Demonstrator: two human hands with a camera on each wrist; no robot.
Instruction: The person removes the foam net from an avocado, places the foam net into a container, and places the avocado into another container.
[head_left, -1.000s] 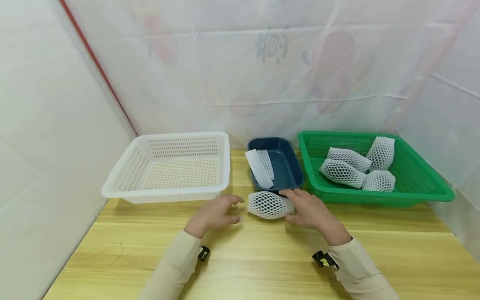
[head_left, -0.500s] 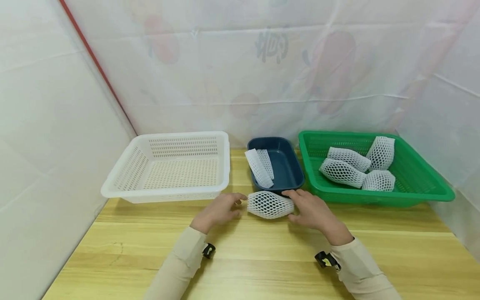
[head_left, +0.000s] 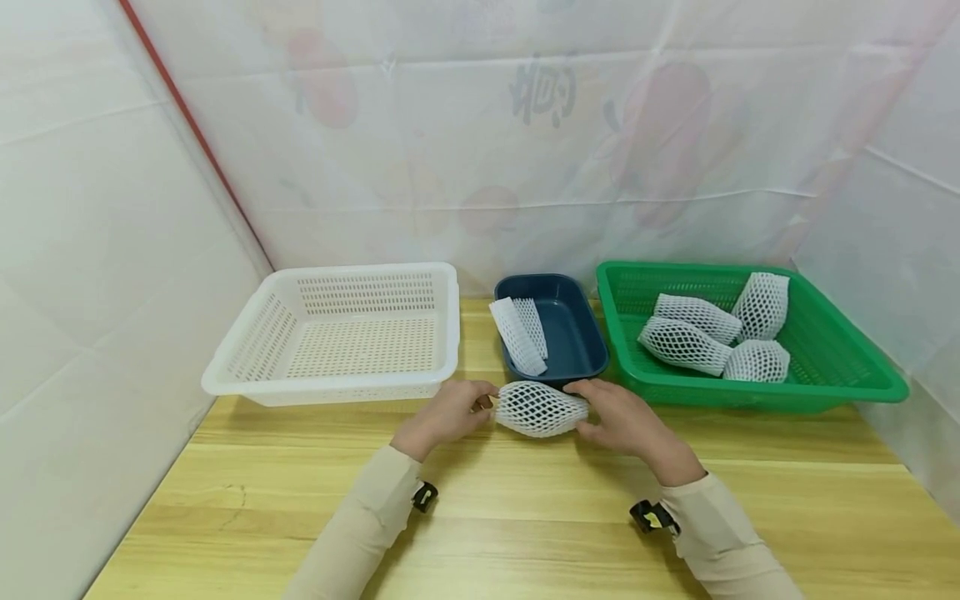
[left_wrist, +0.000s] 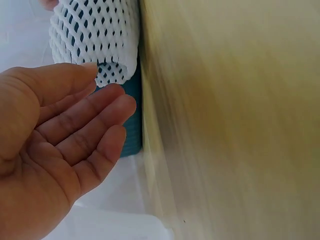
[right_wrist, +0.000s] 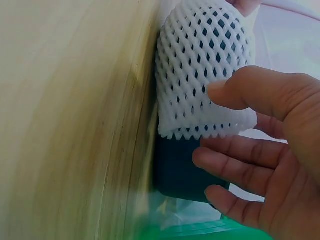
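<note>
A bulging white foam net sleeve (head_left: pixel 542 410) lies on the table against the front of a small dark blue tub (head_left: pixel 572 337). Dark blue shows through its mesh. At its left end my left hand (head_left: pixel 452 410) pinches the edge between thumb and forefinger; the left wrist view has the thumb (left_wrist: pixel 75 75) at the sleeve's mouth, the other fingers loosely bent. My right hand (head_left: pixel 621 418) holds the opposite end, thumb (right_wrist: pixel 240 90) on the near side and fingers behind. Two flat foam nets (head_left: pixel 519 335) lean inside the tub.
A white slotted basket (head_left: pixel 360 388) stands on the left. To the right, a green basket (head_left: pixel 757 396) holds several net-wrapped items (head_left: pixel 686 346). Behind them hangs a pale printed curtain (head_left: pixel 480 125); the wooden table (head_left: pixel 525 533) extends toward me.
My left hand has moved right to the sleeve's left end, its thumb and forefinger coming together there. The right hand has shifted only slightly; the sleeve stays almost in place.
</note>
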